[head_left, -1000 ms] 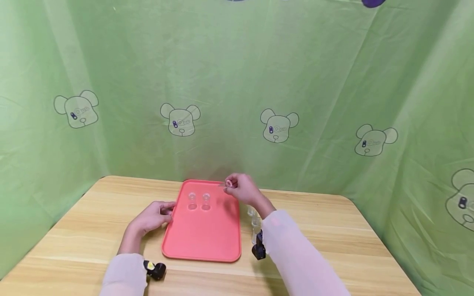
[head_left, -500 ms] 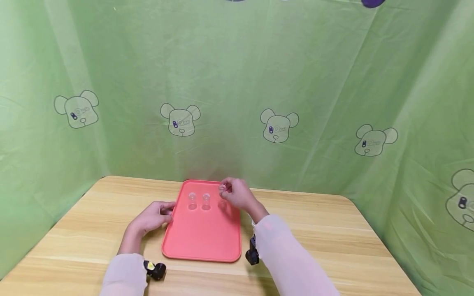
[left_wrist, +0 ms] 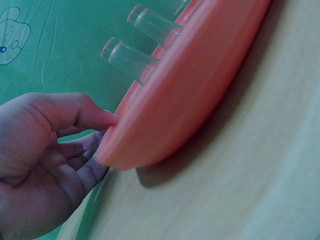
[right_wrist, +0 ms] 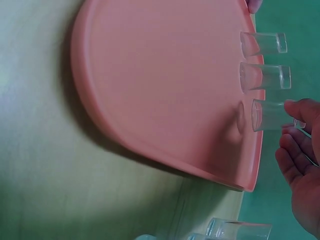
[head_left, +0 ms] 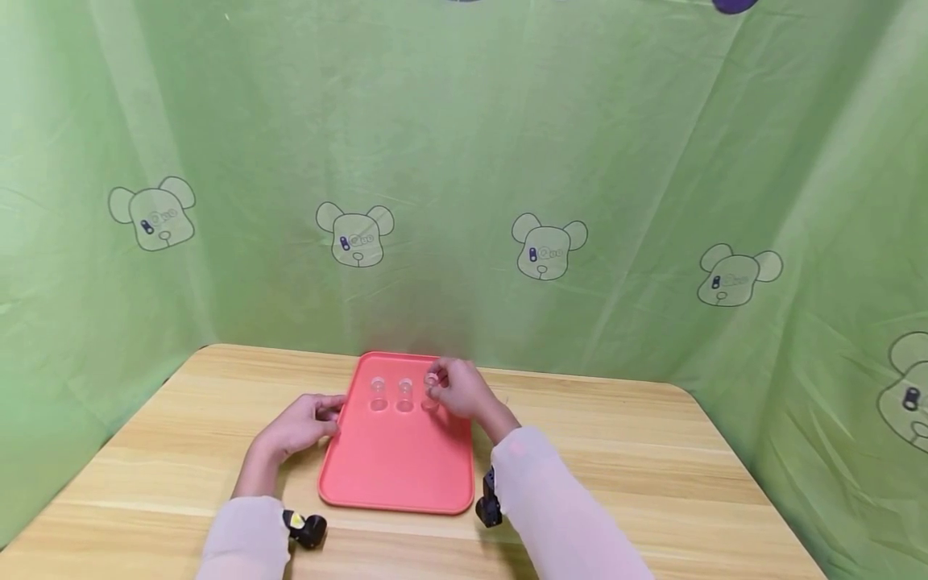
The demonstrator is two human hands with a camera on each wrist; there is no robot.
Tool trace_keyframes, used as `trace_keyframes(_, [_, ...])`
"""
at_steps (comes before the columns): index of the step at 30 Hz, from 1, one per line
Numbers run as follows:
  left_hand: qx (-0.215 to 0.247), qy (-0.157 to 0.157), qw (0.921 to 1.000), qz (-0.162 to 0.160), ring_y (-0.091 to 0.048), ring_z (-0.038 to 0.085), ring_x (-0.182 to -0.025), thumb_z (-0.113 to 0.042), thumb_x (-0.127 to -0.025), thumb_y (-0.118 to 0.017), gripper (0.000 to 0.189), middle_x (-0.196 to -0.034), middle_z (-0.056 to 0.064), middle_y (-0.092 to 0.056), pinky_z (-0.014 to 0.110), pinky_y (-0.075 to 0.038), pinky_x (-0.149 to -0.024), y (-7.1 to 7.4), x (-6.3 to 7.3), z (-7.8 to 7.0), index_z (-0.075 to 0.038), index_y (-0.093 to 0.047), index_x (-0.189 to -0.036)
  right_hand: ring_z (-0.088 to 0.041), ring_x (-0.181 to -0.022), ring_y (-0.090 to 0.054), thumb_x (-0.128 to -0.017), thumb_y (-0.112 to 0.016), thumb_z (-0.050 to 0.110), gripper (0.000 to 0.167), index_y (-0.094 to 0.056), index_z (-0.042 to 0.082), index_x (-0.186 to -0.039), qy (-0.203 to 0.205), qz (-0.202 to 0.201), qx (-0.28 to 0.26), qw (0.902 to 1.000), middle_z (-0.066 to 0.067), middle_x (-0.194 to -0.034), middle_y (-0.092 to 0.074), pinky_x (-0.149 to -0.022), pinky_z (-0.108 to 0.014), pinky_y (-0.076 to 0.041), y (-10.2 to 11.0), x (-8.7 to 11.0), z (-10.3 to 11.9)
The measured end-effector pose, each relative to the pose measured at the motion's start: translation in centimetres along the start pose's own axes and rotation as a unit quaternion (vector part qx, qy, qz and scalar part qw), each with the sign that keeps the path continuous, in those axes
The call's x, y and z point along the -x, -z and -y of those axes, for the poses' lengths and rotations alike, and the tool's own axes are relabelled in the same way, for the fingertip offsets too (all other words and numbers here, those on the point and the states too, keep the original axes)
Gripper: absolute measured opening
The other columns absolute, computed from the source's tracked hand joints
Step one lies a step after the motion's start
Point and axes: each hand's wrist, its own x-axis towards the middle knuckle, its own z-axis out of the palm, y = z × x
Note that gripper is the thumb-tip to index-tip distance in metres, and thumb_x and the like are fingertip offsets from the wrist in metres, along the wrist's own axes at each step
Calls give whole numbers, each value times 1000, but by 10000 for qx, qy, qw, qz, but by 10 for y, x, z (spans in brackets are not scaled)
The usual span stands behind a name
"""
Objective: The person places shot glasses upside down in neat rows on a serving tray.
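The right hand [head_left: 467,392] pinches 1 clear cup [right_wrist: 272,116] just above the pink tray [head_left: 399,467], beside 2 standing cups [right_wrist: 270,76]; their contents, if any, are hard to tell. The left hand [head_left: 296,423], partly closed, grips the tray's left rim.

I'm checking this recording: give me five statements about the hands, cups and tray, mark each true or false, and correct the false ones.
1. The right hand holds a clear cup. True.
2. The left hand holds a cup as well. False: it grips the edge of the tray.
3. Two other cups stand side by side on the tray. True.
4. The tray is green. False: it is pinkish red; the curtain behind is green.
5. There are no cups outside the tray. False: the right wrist view shows further clear cups beyond its edge, partly cut off by the frame.
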Motion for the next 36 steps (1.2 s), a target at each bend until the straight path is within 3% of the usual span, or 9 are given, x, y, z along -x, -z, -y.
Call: trace_keyframes(36, [-30, -42, 10000, 28, -58, 27, -101, 10, -86, -59, 59, -127, 25, -64, 28, -50, -74, 0, -1, 2, 14, -48, -144, -16, -83, -60, -87, -73, -2, 15, -70, 0, -102, -117, 167, 0, 9998, -3, -87, -65, -79, -30, -53, -9, 3, -8])
